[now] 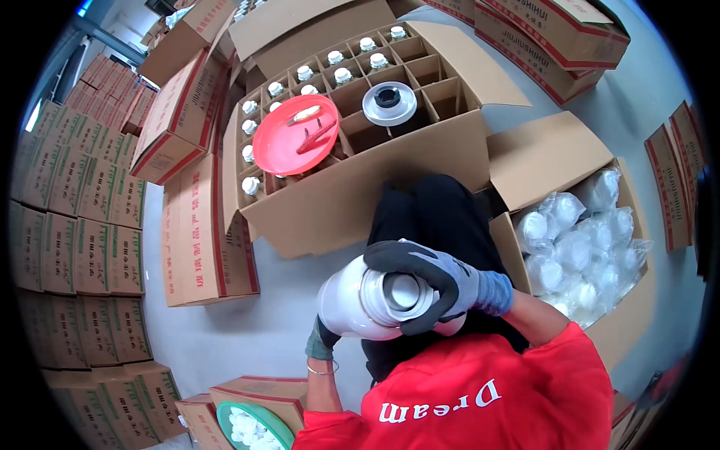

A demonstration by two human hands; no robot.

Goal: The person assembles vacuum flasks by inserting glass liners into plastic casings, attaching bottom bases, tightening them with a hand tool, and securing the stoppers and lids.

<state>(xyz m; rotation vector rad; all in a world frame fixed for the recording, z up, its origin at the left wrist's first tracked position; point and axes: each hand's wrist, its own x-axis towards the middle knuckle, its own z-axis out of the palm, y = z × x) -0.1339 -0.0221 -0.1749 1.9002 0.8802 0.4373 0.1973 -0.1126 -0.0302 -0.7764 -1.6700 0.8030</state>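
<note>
A large glossy white bottle (349, 300) with a wide threaded neck lies tilted above my lap, its mouth towards me. A round pale piece (403, 291) shows inside the mouth. My right hand (442, 281), in a grey and black glove, curls its fingers around the neck. My left hand (322, 339), also gloved, holds the bottle from its lower left side; its fingers are mostly hidden behind it. In front of my knees stands an open divided carton (375, 176) with several white-capped bottles (343, 75).
On the carton rest a red dish (274, 146) with small red-handled tools and a silver disc (390, 112) with a black centre. An open box of plastic-wrapped white pieces (585, 247) stands at right. A green basin (255, 427) holds white pieces. Stacked cartons (86, 225) line the left.
</note>
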